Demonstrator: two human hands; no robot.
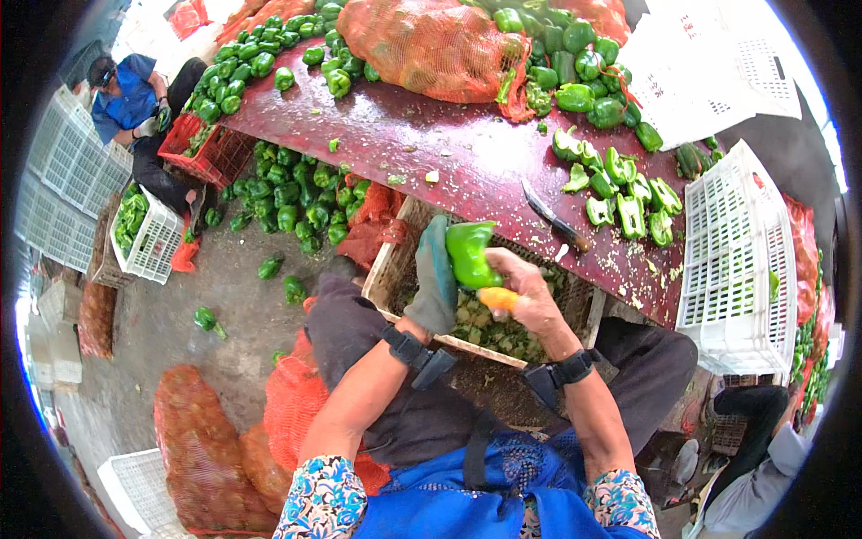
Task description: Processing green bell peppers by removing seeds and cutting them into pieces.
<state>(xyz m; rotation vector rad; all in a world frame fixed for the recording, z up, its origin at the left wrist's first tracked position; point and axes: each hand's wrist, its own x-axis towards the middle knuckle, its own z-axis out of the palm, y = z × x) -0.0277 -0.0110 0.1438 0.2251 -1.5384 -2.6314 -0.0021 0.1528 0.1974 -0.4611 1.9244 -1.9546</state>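
My left hand (435, 280), in a grey-teal glove, grips a green bell pepper (470, 254) upright above a crate. Close against the pepper's right side, my bare right hand (530, 292) is closed around a small tool with a yellow handle (497, 298). The tool's working end cannot be made out. Beneath both hands is a pale crate (381, 272) holding green and whitish pepper scraps (496, 329). On the dark red table (404, 153) ahead lies a knife (555, 216) with a curved blade and dark handle. Halved green peppers (631, 199) lie beyond it.
Whole peppers and an orange mesh sack (431, 49) crowd the table's far side. A white crate (738, 260) stands at right. More peppers (292, 193) pile on the floor at left, near filled sacks (202, 449). One person (126, 99) sits far left, another (754, 485) lower right.
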